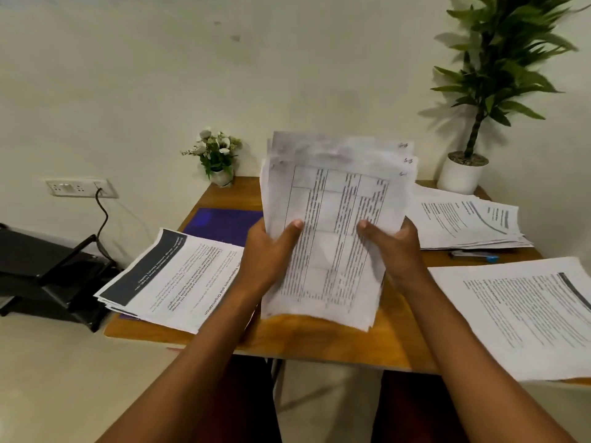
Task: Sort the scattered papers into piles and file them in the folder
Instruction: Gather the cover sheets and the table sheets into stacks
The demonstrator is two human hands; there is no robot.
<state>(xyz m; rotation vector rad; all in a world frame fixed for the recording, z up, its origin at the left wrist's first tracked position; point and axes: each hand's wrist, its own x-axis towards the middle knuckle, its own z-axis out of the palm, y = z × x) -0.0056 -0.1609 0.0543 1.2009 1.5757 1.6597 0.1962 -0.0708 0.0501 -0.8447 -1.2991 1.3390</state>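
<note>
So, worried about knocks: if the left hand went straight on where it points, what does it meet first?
The left hand holds the paper sheaf, so that comes first; behind it likely the wall, though depth is unclear.

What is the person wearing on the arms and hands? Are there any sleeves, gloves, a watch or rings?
Nothing worn shows. The left hand and right hand are bare, without gloves. Both forearms are bare down to the picture's edge, so no sleeve is in view. No watch or bracelet is on either wrist. No ring shows on the thumbs; the other fingers are mostly hidden.
</note>
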